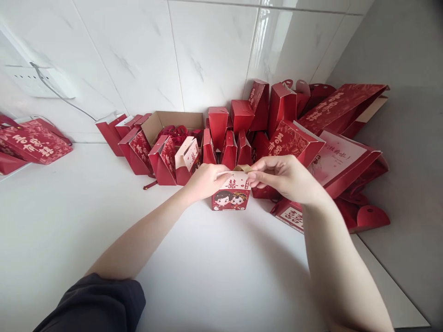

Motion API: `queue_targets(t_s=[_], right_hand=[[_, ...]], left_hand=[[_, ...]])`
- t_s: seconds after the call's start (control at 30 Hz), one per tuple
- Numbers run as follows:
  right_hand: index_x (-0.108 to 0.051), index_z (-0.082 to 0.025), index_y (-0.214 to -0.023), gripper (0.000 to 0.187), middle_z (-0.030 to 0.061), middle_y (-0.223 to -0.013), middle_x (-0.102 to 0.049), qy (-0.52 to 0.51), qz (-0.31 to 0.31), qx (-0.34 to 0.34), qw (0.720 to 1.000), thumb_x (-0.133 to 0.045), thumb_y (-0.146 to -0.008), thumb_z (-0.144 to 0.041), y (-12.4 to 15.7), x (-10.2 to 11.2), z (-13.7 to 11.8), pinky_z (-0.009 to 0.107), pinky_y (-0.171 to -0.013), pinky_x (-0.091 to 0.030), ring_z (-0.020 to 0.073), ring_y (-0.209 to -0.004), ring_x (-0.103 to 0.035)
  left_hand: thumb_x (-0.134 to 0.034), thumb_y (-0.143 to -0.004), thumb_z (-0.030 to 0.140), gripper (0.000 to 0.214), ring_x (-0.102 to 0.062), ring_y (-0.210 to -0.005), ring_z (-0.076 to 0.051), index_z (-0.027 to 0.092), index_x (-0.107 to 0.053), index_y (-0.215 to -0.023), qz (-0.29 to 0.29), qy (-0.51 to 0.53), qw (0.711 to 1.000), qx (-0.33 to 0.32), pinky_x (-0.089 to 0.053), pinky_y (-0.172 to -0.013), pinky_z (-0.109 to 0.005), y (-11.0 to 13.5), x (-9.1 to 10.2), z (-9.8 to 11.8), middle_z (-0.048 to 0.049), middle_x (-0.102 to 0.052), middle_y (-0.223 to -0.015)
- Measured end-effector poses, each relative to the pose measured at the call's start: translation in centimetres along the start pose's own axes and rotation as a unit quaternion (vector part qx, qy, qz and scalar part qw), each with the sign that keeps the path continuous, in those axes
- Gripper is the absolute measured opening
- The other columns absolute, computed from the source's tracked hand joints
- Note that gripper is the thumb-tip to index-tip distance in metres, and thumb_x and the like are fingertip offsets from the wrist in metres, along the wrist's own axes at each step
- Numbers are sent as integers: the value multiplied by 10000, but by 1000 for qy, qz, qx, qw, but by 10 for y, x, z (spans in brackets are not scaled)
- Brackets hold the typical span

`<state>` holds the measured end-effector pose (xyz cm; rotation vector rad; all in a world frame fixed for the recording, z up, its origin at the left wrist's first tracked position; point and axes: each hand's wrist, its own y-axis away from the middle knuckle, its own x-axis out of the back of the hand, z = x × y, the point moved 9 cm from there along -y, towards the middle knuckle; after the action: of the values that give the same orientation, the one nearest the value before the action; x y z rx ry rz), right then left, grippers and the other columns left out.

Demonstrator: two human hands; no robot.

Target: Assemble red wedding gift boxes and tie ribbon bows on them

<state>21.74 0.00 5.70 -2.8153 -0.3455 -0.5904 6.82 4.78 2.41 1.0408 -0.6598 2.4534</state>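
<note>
Left hand (206,182) pinches the top edge of the small gift box (230,201); thumb in front, other fingers mostly hidden behind. Right hand (285,177) has the gold ribbon (244,168) between thumb and fingertips at the box's top right corner. Can't make out how the ribbon runs through the top.

Box stands upright on the white table (207,276), directly below the grip. Behind and left of it: open carton (149,130), red ribbons (177,133) inside, front wall blocked by red boxes. Right of it: white-panel box (292,217), partly covered by the right wrist. Far left: red bags (41,140), cut off by frame edge.
</note>
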Motion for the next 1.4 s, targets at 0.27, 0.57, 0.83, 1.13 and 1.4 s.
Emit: queue_targets(t_s=[0.27,0.57,0.83,1.13,1.4], right_hand=[[-666,-198,-803,79,47,-781,-717,245,101,-1,964,-609,-829,-246,-35,-30,2,278,-627,-439,172,-668,-618],[-571,-199,-767,113,65,-784,-692,374,121,-18,919,-518,-855,-244,-32,-42,11,272,-558,-336,188,-657,-607],[-498,-226,-642,192,39,-613,-628,248,191,-73,947,-534,-789,-343,-34,-35,33,280,-494,-321,190,-544,-541],[-494,-219,-664,208,13,-712,-667,74,67,-74,992,-602,-790,-343,-34,-33,33,291,-622,-435,179,-665,-594],[-429,-209,-675,430,-32,-641,-426,20,32,-55,998,-466,-928,-555,-18,-1,21,265,-571,-330,119,-596,-372]], left_hand=[[-463,-948,317,268,-499,-549,-127,206,-706,-922,90,-37,995,32,-346,-570,-250,8,10,-7,-9,-632,-638],[-486,-917,251,233,-366,-482,-111,193,-626,-740,93,-76,993,20,-265,-515,-253,8,7,-1,21,-480,-523],[-469,-938,283,264,-468,-510,-117,209,-722,-945,93,-72,993,11,-368,-612,-256,9,5,2,-2,-614,-603],[-471,-919,274,263,-457,-490,-121,197,-714,-853,83,-73,994,13,-315,-532,-258,6,8,-2,10,-547,-548],[-506,-917,317,264,-601,-678,-144,185,-726,-855,44,-13,999,12,-414,-648,-267,-1,13,-7,-10,-699,-748]])
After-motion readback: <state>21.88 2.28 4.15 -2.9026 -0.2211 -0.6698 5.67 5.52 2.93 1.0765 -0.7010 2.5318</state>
